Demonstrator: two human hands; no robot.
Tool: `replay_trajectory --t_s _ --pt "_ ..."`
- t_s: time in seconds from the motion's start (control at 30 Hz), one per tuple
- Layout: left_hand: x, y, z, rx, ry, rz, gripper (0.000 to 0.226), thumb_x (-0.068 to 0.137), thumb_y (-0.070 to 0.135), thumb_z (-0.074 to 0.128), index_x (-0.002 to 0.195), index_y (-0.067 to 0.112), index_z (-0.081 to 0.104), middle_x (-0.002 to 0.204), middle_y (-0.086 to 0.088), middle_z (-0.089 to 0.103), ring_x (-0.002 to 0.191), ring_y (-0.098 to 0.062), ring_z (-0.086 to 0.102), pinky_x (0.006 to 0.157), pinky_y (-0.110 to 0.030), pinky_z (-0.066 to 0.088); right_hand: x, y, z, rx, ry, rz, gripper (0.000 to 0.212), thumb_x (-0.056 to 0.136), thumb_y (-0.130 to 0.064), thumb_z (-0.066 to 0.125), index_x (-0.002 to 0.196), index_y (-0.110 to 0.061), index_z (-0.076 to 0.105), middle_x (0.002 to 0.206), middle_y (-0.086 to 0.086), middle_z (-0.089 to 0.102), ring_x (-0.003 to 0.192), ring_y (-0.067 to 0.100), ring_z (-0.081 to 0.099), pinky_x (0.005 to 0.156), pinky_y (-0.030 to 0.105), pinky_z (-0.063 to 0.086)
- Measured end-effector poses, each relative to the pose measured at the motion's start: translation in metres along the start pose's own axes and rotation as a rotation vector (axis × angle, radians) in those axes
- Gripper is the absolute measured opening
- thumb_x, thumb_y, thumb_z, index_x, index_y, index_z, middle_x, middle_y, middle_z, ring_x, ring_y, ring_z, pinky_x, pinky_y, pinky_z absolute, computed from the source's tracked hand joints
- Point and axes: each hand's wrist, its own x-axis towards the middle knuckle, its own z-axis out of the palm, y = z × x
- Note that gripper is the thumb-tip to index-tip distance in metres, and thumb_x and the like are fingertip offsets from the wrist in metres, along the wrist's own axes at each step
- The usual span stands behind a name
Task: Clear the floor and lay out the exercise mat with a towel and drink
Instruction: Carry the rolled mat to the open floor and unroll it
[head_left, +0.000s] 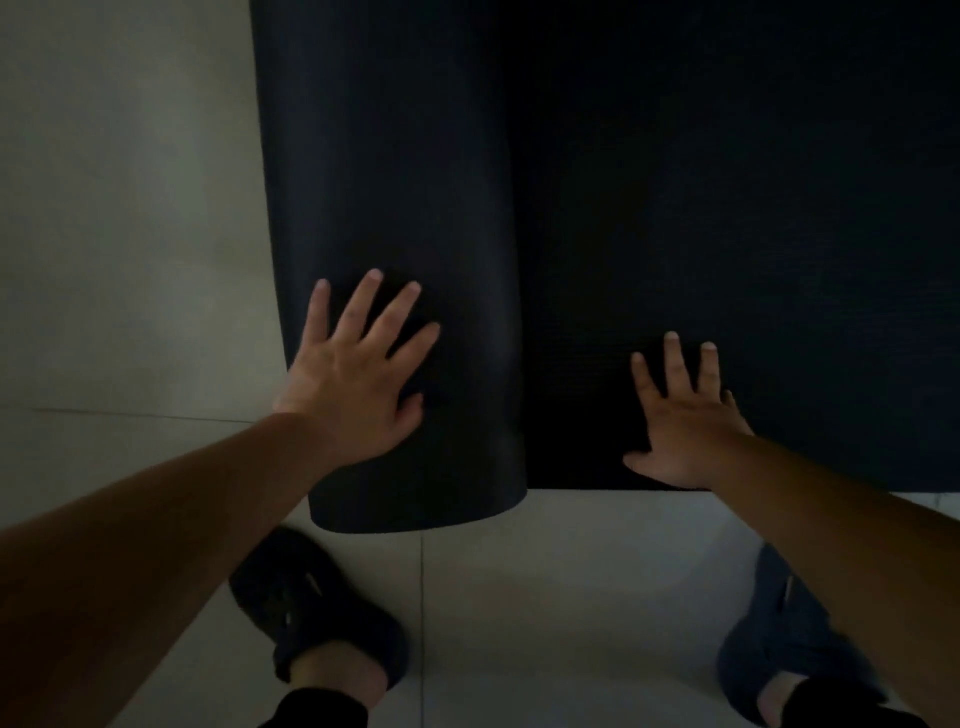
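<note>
The dark, almost black foam exercise mat lies on the pale tiled floor, partly unrolled. Its flat, opened part spreads across the right side of the view, its near edge straight and running along the floor just ahead of the feet. The part still rolled up forms a thick cylinder on the left, lying lengthwise away from the viewer, with its rounded near end reaching a little closer than the flat edge. The surface shows a fine ribbed texture. The far end is out of view.
</note>
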Motion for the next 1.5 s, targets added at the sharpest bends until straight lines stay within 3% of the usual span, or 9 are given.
replay_trajectory --t_s 0.2,0.33,0.47,0.6,0.83,1.03,1.2,1.37,1.5 --pt "-0.045 -0.067 0.011 -0.042 -0.244 -0.288 0.068 0.076 0.057 0.030 0.135 0.026 0.041 0.158 -0.007 0.022 0.147 -0.035 0.011 0.112 -0.066 0.017 -0.006 -0.019 -0.023 -0.015 -0.106 0.126 0.118 0.074 -0.064 0.064 0.151 -0.027 -0.019 0.153 0.009 -0.041 0.144 0.046 -0.020 0.117 0.061 0.012" --pt "-0.035 -0.069 -0.013 -0.438 0.084 -0.718 0.060 0.079 0.050 0.036 0.122 0.010 0.046 0.152 -0.010 0.028 0.144 -0.035 0.018 0.112 -0.067 0.019 -0.003 -0.078 -0.039 0.014 0.150 0.104 0.094 0.083 -0.048 0.056 0.154 -0.014 0.004 0.161 0.012 -0.021 0.147 0.043 -0.010 0.119 0.058 0.016" --pt "-0.009 -0.029 -0.022 -0.327 0.321 -0.299 0.074 0.073 0.052 0.050 0.139 0.020 0.038 0.158 -0.007 0.020 0.147 -0.037 0.012 0.115 -0.065 0.010 0.011 -0.156 -0.043 -0.117 0.270 -0.114 0.098 0.082 -0.041 0.053 0.154 -0.025 -0.011 0.160 0.009 -0.027 0.147 0.040 -0.019 0.119 0.059 0.005" --pt "-0.001 -0.022 0.016 -0.095 0.059 -0.051 0.079 0.078 0.062 0.048 0.147 0.029 0.028 0.163 -0.007 0.006 0.147 -0.040 -0.008 0.111 -0.069 -0.005 0.029 -0.198 -0.041 -0.128 0.093 -0.112 0.107 0.081 -0.041 0.061 0.150 -0.035 -0.020 0.157 0.004 -0.035 0.144 0.038 -0.028 0.118 0.063 0.005" --pt "-0.048 -0.110 0.072 -0.014 -0.057 -0.108 0.082 0.077 0.075 0.026 0.146 0.031 0.031 0.162 -0.008 0.010 0.148 -0.039 -0.006 0.112 -0.069 -0.004 0.029 -0.218 -0.048 -0.161 -0.079 -0.004 0.118 0.081 -0.032 0.070 0.147 -0.033 -0.028 0.148 0.005 -0.049 0.140 0.039 -0.035 0.118 0.062 0.013" --pt "-0.091 -0.190 0.091 -0.077 -0.170 -0.207 0.075 0.076 0.072 0.025 0.139 0.033 0.040 0.161 -0.007 0.017 0.148 -0.040 -0.002 0.111 -0.070 0.001 0.013 -0.262 -0.076 -0.132 -0.108 0.080 0.098 0.085 -0.034 0.062 0.155 -0.023 -0.005 0.160 0.007 -0.028 0.148 0.037 -0.018 0.119 0.058 0.013" --pt "-0.122 -0.239 0.089 -0.315 -0.291 -0.466 0.077 0.075 0.071 0.023 0.134 0.025 0.043 0.161 -0.006 0.016 0.148 -0.035 0.004 0.112 -0.066 0.012 -0.014 -0.315 -0.094 -0.067 -0.100 0.077 0.092 0.087 -0.037 0.060 0.155 -0.023 0.002 0.163 0.006 -0.019 0.149 0.036 -0.013 0.119 0.058 0.014" --pt "-0.126 -0.245 0.080 -0.724 -0.070 -0.657 0.081 0.075 0.067 0.042 0.138 0.021 0.021 0.161 -0.006 0.007 0.144 -0.037 0.021 0.103 -0.062 0.040 -0.016 -0.352 -0.096 -0.045 -0.130 0.006 0.094 0.087 -0.041 0.061 0.155 -0.026 -0.002 0.162 0.003 -0.022 0.149 0.035 -0.013 0.119 0.056 0.016" --pt "-0.097 -0.227 0.082 -0.527 0.080 -0.516 0.112 0.060 0.082 0.048 0.150 0.032 0.004 0.162 -0.005 -0.005 0.148 -0.040 0.004 0.107 -0.070 0.018 0.025 -0.364 -0.087 -0.138 -0.137 -0.073 0.107 0.083 -0.038 0.066 0.151 -0.037 -0.017 0.156 0.002 -0.037 0.146 0.039 -0.023 0.118 0.063 0.012"
